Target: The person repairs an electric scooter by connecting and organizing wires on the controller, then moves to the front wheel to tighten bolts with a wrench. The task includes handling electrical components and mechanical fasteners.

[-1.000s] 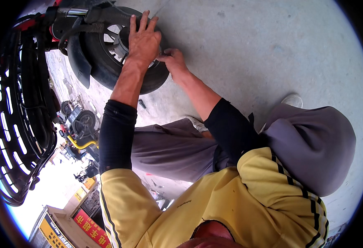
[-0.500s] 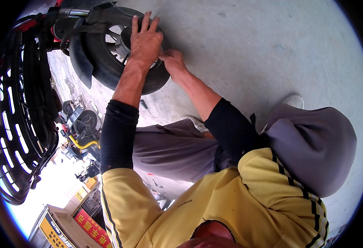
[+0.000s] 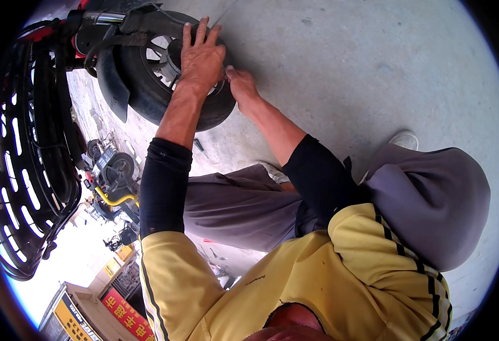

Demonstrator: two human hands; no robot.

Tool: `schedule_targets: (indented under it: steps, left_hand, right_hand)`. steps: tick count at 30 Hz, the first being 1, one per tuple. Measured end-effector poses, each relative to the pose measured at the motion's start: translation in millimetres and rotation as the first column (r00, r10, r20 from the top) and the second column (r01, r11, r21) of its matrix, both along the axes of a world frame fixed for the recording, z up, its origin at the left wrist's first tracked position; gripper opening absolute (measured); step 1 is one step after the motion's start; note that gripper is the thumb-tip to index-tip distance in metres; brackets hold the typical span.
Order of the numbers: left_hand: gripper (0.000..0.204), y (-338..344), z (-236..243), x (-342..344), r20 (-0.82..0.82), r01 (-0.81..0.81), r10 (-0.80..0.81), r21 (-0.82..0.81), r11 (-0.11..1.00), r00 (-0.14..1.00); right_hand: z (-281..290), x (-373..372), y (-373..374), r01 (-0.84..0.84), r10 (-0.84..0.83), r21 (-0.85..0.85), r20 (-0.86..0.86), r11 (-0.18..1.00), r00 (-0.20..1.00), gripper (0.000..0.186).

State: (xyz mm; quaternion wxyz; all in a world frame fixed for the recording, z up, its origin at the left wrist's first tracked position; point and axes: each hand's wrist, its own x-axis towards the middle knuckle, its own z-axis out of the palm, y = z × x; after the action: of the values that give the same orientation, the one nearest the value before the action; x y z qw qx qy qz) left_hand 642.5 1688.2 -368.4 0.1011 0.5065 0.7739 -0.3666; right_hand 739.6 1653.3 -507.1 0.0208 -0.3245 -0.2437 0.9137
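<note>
A scooter wheel with a black tyre (image 3: 212, 116) and a pale spoked rim (image 3: 154, 54) is at the upper left, still fitted to the vehicle. My left hand (image 3: 200, 61) lies across the wheel, its fingers spread and stretched toward the far side. Close beside it, my right hand (image 3: 242, 88) is closed at the tyre's right edge, thumb and fingers pressed together. Whatever it pinches is too small or hidden to name. The wheel's hub is partly covered by my left hand.
A black mudguard (image 3: 113, 88) hangs left of the tyre. A black slotted basket (image 3: 22, 165) fills the left side. On the floor near the tyre lies a small dark object (image 3: 198, 145). Farther back are another two-wheeler (image 3: 116, 170) and a red sign (image 3: 124, 312).
My right hand has shifted slightly right, and its thumb now points up more. My left hand stays nearly in place on the wheel.
</note>
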Motion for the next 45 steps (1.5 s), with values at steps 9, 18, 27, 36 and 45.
schedule_targets:
  steps: [9,18,27,36,45]
  left_hand:
    - [0.038,-2.5,-3.0,-0.8,-0.010,0.012,-0.011,0.023,1.000,1.000]
    - [0.035,-3.4,-4.4,-1.7,0.002,0.001,-0.001,0.053,0.999,1.000]
    - [0.039,-1.2,-1.8,-0.5,-0.004,-0.001,0.001,0.033,0.999,1.000]
    - [0.023,3.3,2.1,2.7,0.037,-0.044,0.042,0.072,0.996,0.998]
    - [0.043,-1.3,-5.1,-3.0,-0.011,0.020,-0.020,0.033,0.999,1.000]
  right_hand:
    - [6.0,1.0,8.0,-0.017,0.020,-0.074,0.041,0.997,0.999,0.027]
    - [-2.0,-1.6,2.3,-0.004,0.006,-0.040,0.033,0.999,0.999,0.027]
    - [-7.9,-0.7,-2.8,-0.038,0.038,0.006,0.001,0.999,0.999,0.028]
    - [-18.7,-6.3,-19.2,-0.001,-0.009,0.190,0.051,0.982,0.999,0.027]
    - [-23.0,-10.4,-28.3,0.089,-0.107,0.115,0.166,0.989,0.980,0.032]
